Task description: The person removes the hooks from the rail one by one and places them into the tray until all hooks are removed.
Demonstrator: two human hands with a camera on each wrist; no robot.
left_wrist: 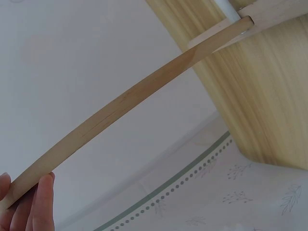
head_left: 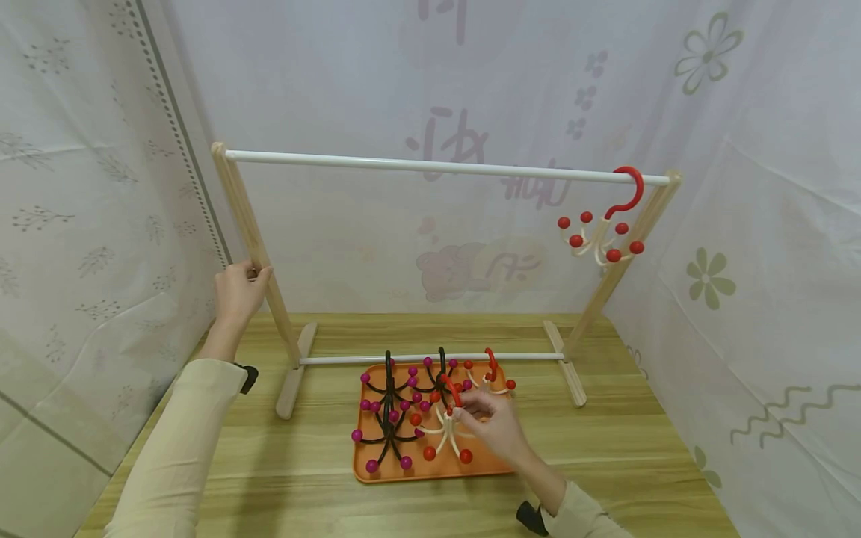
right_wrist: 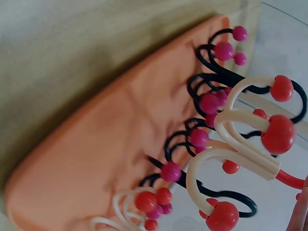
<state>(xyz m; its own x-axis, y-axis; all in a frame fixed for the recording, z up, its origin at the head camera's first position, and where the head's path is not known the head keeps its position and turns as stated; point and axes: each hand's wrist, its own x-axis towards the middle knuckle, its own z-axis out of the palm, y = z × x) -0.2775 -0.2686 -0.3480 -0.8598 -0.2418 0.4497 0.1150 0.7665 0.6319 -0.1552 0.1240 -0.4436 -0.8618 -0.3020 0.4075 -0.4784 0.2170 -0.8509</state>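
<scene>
My left hand (head_left: 241, 295) grips the left wooden post (head_left: 237, 198) of a standing rack partway up; in the left wrist view its fingers wrap the post (left_wrist: 120, 106). My right hand (head_left: 496, 427) pinches the red hook of a cream multi-arm hanger (head_left: 448, 428) with red ball tips, over the orange tray (head_left: 480, 468). The right wrist view shows this hanger (right_wrist: 252, 161) with its arms spread above the tray. Several black hangers (head_left: 388, 427) with magenta balls stand on the tray's left and back. Another cream hanger (head_left: 486, 381) with a red hook is behind my right hand, partly hidden.
A cream hanger (head_left: 599, 243) hangs by its red hook from the right end of the rack's white top rod (head_left: 403, 163). The lower white rod (head_left: 343, 360) runs just behind the tray. Wooden feet (head_left: 563, 362) rest on the wood-grain table (head_left: 639, 463); patterned cloth surrounds it.
</scene>
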